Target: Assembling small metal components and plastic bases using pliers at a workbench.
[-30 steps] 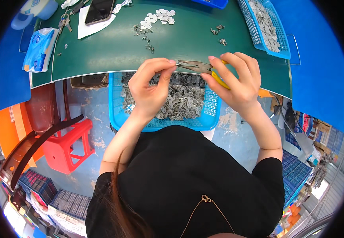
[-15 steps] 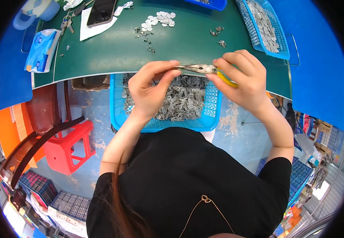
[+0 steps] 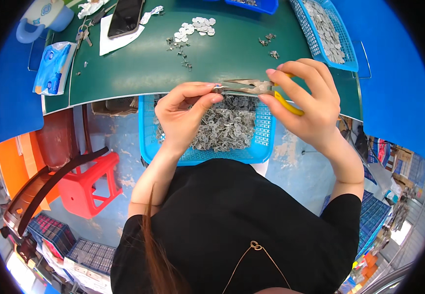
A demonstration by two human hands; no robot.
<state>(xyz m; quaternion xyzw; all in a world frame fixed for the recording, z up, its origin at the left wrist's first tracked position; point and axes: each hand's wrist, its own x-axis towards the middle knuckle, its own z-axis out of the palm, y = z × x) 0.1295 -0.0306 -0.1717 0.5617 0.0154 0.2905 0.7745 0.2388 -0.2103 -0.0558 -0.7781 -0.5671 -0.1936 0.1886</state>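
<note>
In my right hand (image 3: 306, 93) are needle-nose pliers (image 3: 261, 88) with yellow handles, their jaws spread and pointing left. My left hand (image 3: 185, 105) pinches a small metal piece (image 3: 218, 88) between thumb and fingertips; the fingers cover much of it. One plier jaw reaches to that piece, the other stands apart above it. Both hands are over the table's near edge. Below them a blue basket (image 3: 207, 157) holds a heap of small grey metal parts (image 3: 227, 125). Farther back on the green table (image 3: 124, 68) lie flat pale pieces (image 3: 195, 28) and small metal clips (image 3: 185, 56).
At the back right stands a blue basket (image 3: 352, 56) of flat pale pieces; a darker blue tray (image 3: 266, 9) is at the far edge. A phone (image 3: 126, 18), keys (image 3: 82, 36) and a tissue pack (image 3: 54, 68) lie left. A red stool (image 3: 85, 188) stands on the floor.
The plier jaws have spread apart, and the fingers of my right hand have opened wider with the handles. My left hand still pinches the small metal piece, having shifted slightly left.
</note>
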